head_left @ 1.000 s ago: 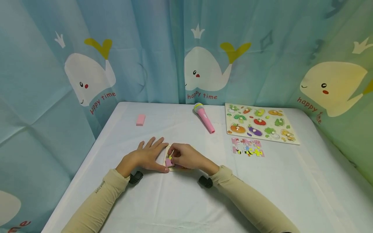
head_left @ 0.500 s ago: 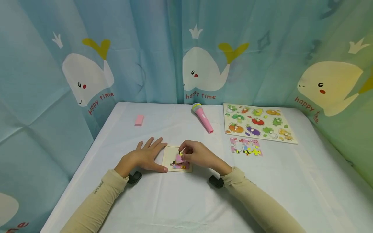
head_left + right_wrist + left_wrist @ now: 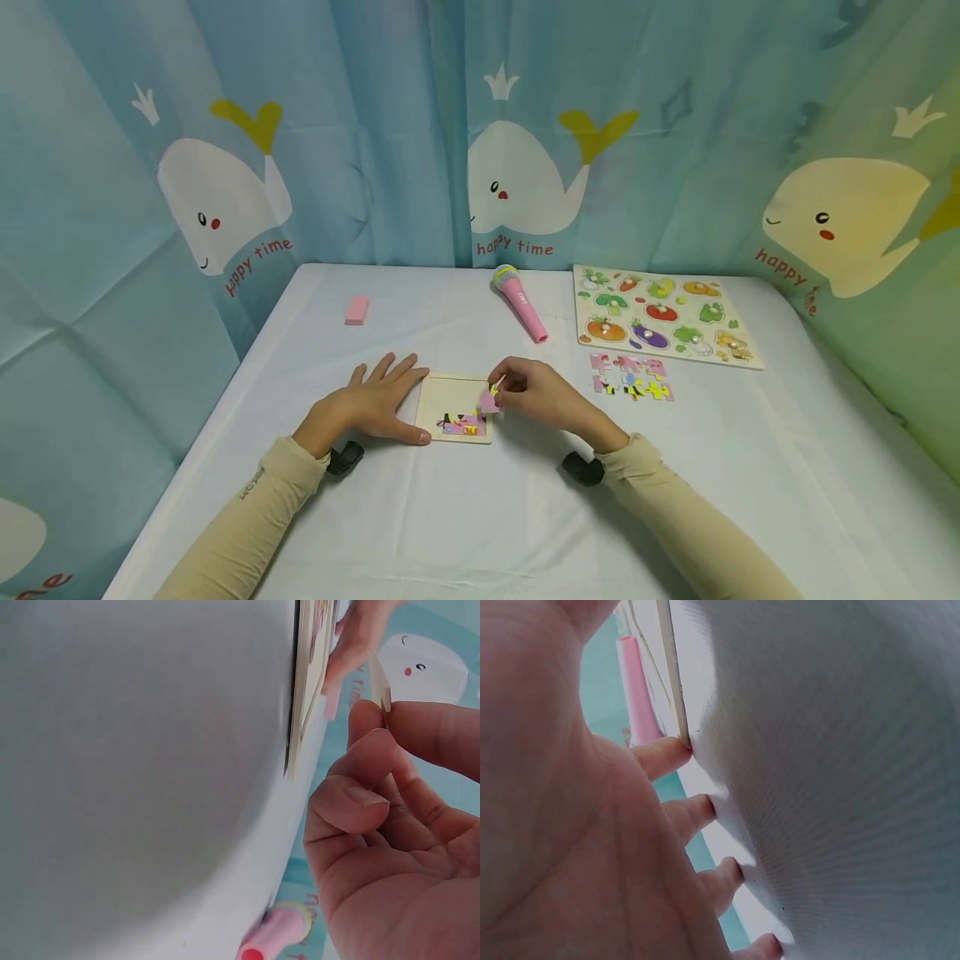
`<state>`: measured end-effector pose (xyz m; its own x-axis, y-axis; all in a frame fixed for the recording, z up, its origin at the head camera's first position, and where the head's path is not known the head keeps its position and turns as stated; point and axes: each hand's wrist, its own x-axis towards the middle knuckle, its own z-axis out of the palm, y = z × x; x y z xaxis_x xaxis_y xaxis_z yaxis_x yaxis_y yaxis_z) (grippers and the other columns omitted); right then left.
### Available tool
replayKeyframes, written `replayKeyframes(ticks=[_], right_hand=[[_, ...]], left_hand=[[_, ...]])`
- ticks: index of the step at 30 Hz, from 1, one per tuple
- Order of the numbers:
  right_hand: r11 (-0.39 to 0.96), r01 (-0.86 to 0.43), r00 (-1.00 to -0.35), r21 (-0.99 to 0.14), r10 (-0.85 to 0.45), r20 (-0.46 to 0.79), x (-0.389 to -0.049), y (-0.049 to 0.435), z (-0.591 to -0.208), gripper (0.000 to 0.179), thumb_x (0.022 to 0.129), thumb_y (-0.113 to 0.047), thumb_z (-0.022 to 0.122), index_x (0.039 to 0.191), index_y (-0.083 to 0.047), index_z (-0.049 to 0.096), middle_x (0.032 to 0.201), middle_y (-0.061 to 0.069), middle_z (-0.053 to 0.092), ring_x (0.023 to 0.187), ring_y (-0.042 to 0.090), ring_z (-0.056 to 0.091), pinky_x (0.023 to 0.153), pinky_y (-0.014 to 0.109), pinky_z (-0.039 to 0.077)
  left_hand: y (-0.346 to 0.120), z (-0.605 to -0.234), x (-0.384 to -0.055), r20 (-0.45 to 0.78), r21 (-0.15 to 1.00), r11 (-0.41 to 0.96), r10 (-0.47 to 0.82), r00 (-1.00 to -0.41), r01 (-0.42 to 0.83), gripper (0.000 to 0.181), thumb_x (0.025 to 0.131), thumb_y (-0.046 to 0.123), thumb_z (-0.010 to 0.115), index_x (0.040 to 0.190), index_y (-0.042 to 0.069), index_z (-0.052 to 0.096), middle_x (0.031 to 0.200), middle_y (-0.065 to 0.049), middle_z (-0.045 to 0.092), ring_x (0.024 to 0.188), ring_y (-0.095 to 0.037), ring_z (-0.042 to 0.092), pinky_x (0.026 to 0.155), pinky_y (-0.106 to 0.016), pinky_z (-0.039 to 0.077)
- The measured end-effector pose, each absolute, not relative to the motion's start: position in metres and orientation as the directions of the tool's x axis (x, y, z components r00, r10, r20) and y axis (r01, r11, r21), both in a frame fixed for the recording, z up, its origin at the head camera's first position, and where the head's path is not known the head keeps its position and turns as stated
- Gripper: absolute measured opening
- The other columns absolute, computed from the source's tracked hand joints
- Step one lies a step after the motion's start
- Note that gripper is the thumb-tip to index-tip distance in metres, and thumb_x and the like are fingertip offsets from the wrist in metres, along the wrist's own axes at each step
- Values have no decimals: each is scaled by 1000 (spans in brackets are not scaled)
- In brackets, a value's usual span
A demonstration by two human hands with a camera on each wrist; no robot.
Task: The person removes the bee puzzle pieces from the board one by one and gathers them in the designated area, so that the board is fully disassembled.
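Observation:
A shallow wooden puzzle tray point(image 3: 438, 392) lies on the white table in front of me. Several joined pink and yellow puzzle pieces point(image 3: 467, 424) fill its lower right part. My left hand point(image 3: 378, 404) rests spread at the tray's left side, thumb at the lower left corner and index fingertip by the upper one. Between thumb and forefinger, my right hand point(image 3: 536, 392) pinches a pink puzzle piece point(image 3: 489, 401) over the tray's right edge. In the right wrist view that piece point(image 3: 380, 684) shows edge-on, raised above the tray point(image 3: 306, 697).
Loose puzzle pieces point(image 3: 633, 377) lie in rows to the right. Behind them is a vegetable peg board point(image 3: 682, 321). A pink toy microphone point(image 3: 521, 304) and a pink block point(image 3: 357, 310) stand farther back, before a whale-print curtain point(image 3: 375, 167).
My right hand has carried the pinched puzzle piece from the tray's left side to its right edge, uncovering the tray and the joined pieces. The left hand has stayed in place.

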<state>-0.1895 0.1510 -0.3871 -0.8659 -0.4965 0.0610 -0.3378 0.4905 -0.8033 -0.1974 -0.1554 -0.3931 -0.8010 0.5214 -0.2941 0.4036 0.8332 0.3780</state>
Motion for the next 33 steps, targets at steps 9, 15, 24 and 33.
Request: replayKeyframes(ticks=[9, 15, 24, 33], right_hand=[[514, -320, -881, -796, -471, 51, -190, 168, -387, 14, 96, -2, 71, 110, -3, 72, 89, 3, 69, 81, 19, 63, 74, 31, 50], [520, -290, -892, -803, -451, 30, -189, 180, -384, 14, 98, -4, 71, 112, -2, 71, 90, 3, 70, 81, 18, 63, 73, 30, 50], [533, -238, -915, -812, -402, 5, -186, 203, -380, 16, 99, -4, 70, 115, 1, 70, 90, 5, 71, 82, 21, 65, 73, 30, 54], [548, -212, -926, -809, -378, -14, -183, 224, -381, 18, 101, -2, 67, 117, 3, 69, 90, 6, 71, 83, 26, 68, 73, 31, 54]], left_hand=[[-156, -394, -199, -289, 375, 832, 524, -801, 409, 114, 87, 65, 80, 171, 11, 25, 179, -15, 7, 163, -44, -1, 122, -74, 1], [-155, -393, -197, -294, 372, 837, 517, -804, 402, 114, 87, 64, 80, 171, 11, 25, 179, -15, 8, 163, -44, -1, 122, -74, 2], [-155, -395, -198, -294, 365, 840, 513, -807, 401, 113, 87, 65, 80, 171, 12, 25, 179, -16, 9, 163, -44, 0, 122, -73, 2], [-156, -397, -200, -288, 372, 835, 520, -804, 406, 114, 86, 66, 80, 171, 12, 25, 179, -15, 8, 163, -44, -1, 122, -74, 2]])
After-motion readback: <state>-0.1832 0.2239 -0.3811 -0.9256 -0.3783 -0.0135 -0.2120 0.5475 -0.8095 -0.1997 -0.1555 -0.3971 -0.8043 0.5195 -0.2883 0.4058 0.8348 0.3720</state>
